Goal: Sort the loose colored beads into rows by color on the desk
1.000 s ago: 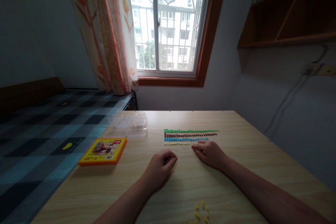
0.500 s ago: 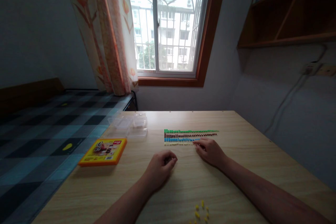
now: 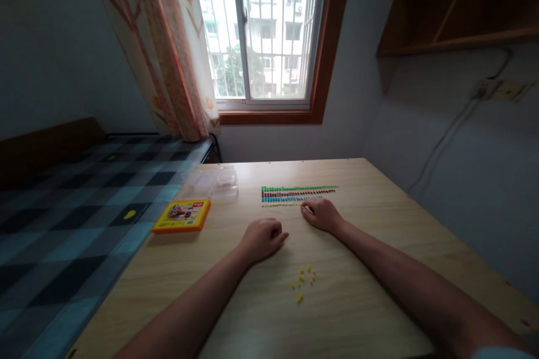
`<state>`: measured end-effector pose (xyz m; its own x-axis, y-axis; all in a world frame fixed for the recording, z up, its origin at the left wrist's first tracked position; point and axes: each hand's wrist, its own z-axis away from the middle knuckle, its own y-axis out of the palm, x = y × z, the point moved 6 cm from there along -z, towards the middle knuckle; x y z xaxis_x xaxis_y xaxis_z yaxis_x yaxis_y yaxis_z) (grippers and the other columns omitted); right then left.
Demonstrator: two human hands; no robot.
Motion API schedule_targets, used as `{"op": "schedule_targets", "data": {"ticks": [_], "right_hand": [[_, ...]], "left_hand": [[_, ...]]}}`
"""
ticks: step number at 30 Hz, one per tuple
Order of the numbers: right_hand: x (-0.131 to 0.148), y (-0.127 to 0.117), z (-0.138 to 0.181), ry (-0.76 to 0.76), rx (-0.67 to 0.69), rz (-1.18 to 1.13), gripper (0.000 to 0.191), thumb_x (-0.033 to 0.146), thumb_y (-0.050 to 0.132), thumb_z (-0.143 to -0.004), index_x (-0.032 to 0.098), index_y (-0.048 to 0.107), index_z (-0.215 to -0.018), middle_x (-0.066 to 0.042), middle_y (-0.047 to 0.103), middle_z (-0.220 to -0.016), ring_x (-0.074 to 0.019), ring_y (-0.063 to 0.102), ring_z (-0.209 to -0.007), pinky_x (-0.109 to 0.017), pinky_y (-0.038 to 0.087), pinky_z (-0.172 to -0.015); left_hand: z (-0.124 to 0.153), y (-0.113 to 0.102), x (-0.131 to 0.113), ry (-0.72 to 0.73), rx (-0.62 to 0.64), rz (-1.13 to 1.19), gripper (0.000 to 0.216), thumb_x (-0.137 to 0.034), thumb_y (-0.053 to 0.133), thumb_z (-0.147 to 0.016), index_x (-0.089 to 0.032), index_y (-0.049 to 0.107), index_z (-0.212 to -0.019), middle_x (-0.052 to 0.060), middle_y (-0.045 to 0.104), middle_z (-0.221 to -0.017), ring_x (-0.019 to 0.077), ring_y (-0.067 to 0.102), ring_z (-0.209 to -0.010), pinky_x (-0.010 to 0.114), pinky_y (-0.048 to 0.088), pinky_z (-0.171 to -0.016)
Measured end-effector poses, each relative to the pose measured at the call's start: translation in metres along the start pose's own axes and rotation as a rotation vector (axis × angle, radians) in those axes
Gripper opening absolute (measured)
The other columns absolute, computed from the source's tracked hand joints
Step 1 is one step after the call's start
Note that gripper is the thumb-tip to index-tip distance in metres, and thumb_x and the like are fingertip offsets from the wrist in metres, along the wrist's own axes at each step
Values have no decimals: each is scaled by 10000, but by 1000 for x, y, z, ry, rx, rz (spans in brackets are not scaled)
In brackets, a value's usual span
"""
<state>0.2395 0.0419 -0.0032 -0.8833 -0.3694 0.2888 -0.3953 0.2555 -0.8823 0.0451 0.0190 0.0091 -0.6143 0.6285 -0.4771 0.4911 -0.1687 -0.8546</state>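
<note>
Note pale wooden table [image 3: 357, 303] as carrier of all items. At its far left corner, log transparent plastic trays [image 3: 227, 193]; nearer, along left edge, yellow-and-orange box [image 3: 183, 216], lying flat. Near mid-table, find left hand [image 3: 264, 239] loosely curled, palm hidden; no telling whether anything inside. Farther out, find right hand [image 3: 321, 213] with fingertips drawn together at right end of nearest row; no telling, at this size, whether clamped on anything. Toward far edge and roughly parallel to it, count four rows of tiny parts: green row [image 3: 300, 188], brown row [image 3: 298, 193], blue row [image 3: 290, 199], then pale row [image 3: 281, 205], nearest and shortest in visible run. Short of both hands, toward near edge, record loose yellow pieces [image 3: 302, 279], scattered, untouched. As to change: view tipped lower than half a second ago, bringing whole yellow scatter into sight; right fingertips still at pale row's end. Judged to mean work still centred on pale row, not on yellow scatter.
</note>
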Motion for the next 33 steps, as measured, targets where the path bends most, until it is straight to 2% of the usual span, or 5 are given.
{"op": "schedule_targets", "data": {"ticks": [4,10,19,25,33], "right_hand": [[16,-4,13,8,1,-3,217,298,497,-902,198,680,-960,-56,706,-940,-173,626,-843,-261,408,-733],[41,-8,50,-42,-11,-191,190,273,622,-817,200,658,-990,-33,652,-786,-194,581,-808,-307,422,-775],[34,-14,72,10,-25,-573,152,245,650,-801,225,703,-942,-83,644,-1152,-247,546,-1132,-416,393,-1000],[28,-13,72,43,-52,-717,90,231,628,-816,212,710,-847,-70,677,-1032,-210,605,-1013,-366,449,-928],[28,-15,74,108,-40,-660,122,237,590,-829,192,703,-816,-45,684,-829,-173,609,-780,-285,470,-701]], "left_hand": [[2,4,-4,19,21,-109,297,-394,575,-820,-180,583,-615,23,595,-681,150,497,-664,271,304,-624],[-2,7,-3,-27,34,-143,339,-430,566,-830,-181,575,-599,18,584,-656,154,493,-659,270,311,-623],[34,-4,-28,-70,137,263,97,-266,629,-774,-173,658,-777,28,635,-840,171,562,-841,273,432,-776],[75,-3,-74,52,140,109,153,-127,565,-777,-219,688,-774,38,640,-879,186,545,-916,298,439,-848],[86,-3,-87,79,195,10,201,-199,533,-871,-256,722,-909,34,636,-939,167,579,-909,276,458,-808]]}}
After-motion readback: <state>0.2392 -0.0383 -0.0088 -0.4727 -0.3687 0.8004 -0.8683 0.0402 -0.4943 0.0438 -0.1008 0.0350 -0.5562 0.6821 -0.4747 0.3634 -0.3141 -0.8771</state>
